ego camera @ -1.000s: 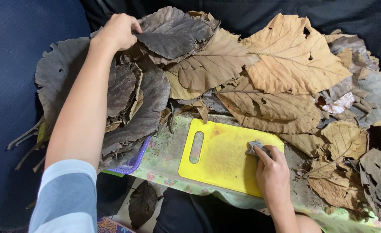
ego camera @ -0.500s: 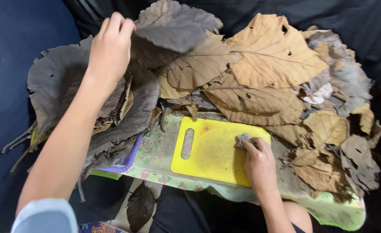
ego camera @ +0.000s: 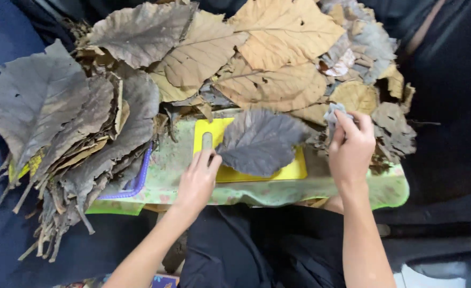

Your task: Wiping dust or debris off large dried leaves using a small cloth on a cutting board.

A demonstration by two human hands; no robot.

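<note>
Your left hand [ego camera: 197, 181] pins the near-left end of a grey leaf [ego camera: 259, 141] onto the yellow board [ego camera: 294, 169]; the fingers are stretched almost flat, pressing rather than pinching, the fingertips at the stem end just beside the board's handle slot [ego camera: 207, 141]; the grip closes round nothing. The leaf lies across the board with its long axis running from your left hand, low and left, up to the right, its broad tip pointing toward your right hand [ego camera: 351, 151]; the stem end is the nearer one to you, and the left hand is plainly the closer of the two to it.

Your right hand hovers at the right edge of the board, fingers curled round a small pale grey wad [ego camera: 332, 118], cloth or crumpled leaf, you cannot tell which; the grip is closed on it, thumb over the top; it sits just clear of the leaf's tip, not touching it.

The board rests on a green patterned cloth [ego camera: 390, 188] over the counter; a purple tray edge [ego camera: 142, 176] shows at its left under a stack of dark leaves [ego camera: 59, 122]; tan leaves [ego camera: 278, 48] are heaped on the far side, from the middle to the right. No packages, labels or signs show; only a corner of something coloured at the near edge, too small to read.
</note>
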